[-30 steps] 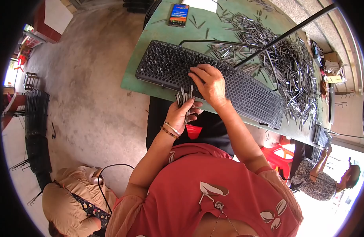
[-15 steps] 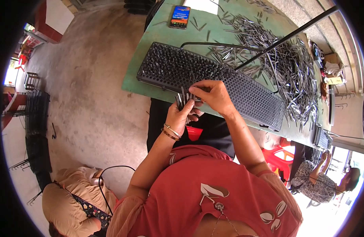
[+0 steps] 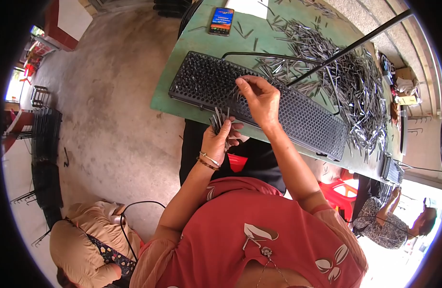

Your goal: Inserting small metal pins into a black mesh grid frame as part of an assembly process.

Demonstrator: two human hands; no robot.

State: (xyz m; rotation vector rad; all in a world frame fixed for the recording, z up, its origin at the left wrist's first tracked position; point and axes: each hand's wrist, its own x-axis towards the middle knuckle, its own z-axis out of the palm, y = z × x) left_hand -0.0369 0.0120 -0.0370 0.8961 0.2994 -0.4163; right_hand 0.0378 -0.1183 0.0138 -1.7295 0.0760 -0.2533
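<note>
My left hand (image 3: 220,137) is closed round a bunch of thin dark strips (image 3: 218,118), their ends sticking up past the thumb. It stays just off the near edge of a long black tray full of round holes (image 3: 310,117). Over the tray's middle, my right hand (image 3: 260,98) pinches a slim dark strip between thumb and fingertips, its lower end near the holes. Many such strips stand upright in the tray's left part, while the holes to the right show bare. The exact seat of the pinched strip is too small to tell.
A large heap of loose strips (image 3: 346,72) covers the far right of the green table (image 3: 182,41). A phone (image 3: 221,21) lies at the far left. A black rod (image 3: 350,45) slants over the tray. Two people (image 3: 84,245) work nearby, and a red stool (image 3: 340,192) stands right.
My right hand has moved up and away from the bunch in my left hand, out over the tray, with a strip in its fingertips. My left hand has barely moved.
</note>
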